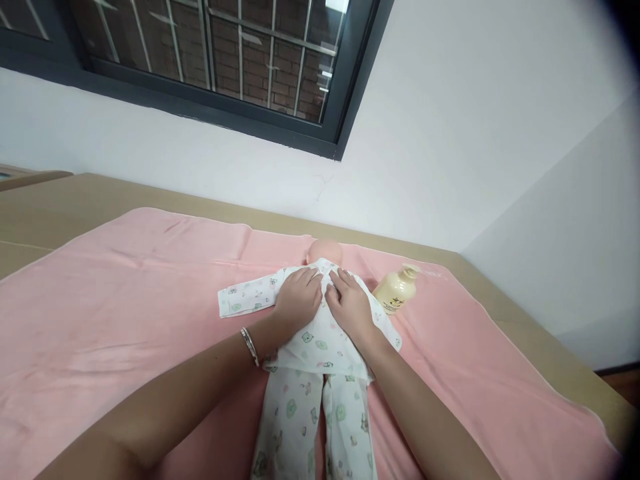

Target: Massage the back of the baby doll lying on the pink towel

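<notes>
A baby doll lies on the pink blanket, its bare head (325, 252) at the far end. It wears a white printed top (320, 343) and matching trousers (295, 420). My left hand (300, 300) rests flat on the upper left of the top, fingers stretched toward the neck. My right hand (350, 305) lies flat on the upper right, close beside the left one. Both hands are open and grip nothing. One sleeve (247, 295) reaches out to the left; my right hand and forearm partly cover the other side.
A cream pump bottle (397, 290) stands tilted in view just right of the doll. The pink blanket (125, 320) covers much of the tan table (150, 193). Behind are a white wall (410, 167) and a dark-framed window (210, 100) with bars.
</notes>
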The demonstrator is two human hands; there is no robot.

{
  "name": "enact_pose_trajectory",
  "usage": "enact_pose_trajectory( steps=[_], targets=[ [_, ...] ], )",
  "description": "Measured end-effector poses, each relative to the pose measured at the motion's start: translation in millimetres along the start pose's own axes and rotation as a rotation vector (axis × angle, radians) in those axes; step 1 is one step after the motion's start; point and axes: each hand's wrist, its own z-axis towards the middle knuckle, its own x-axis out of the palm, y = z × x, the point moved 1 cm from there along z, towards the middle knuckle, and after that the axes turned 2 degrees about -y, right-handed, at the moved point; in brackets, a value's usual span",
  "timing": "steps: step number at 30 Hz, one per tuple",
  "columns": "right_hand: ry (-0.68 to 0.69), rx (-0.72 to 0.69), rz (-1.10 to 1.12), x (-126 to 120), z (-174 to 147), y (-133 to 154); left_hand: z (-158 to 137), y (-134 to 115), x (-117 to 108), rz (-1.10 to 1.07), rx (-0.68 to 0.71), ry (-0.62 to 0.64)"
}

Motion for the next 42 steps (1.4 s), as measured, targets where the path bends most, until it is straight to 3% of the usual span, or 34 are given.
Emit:
enact_pose_trajectory(
  steps=[3, 6, 15, 30, 36, 42],
  targets=[
    [-0.066, 0.098, -0.052, -3, -5, 6, -1, -2, -4, 0.002, -0.055, -0.014],
    [-0.045, 0.155, -0.066, -5, -5, 8, -1, -1, -2, 0.007, -0.146, -0.004],
    [0.086, -0.005, 0.059, 5, 8, -12, 0, 6, 9, -0.086, -0.176, 0.078],
    [0.082, 0.032, 0.082, 4, 6, -8, 0, 6, 10, -0.084, -0.215, 0.091],
    [0.047, 0.153, -0.002, -2, 0, 3, -2, 3, 9, -0.015, -0.300, 0.063],
    [0.063, 0.119, -0.014, -2, 2, 1, -2, 3, 13, -0.007, -0.373, 0.049]
  ],
)
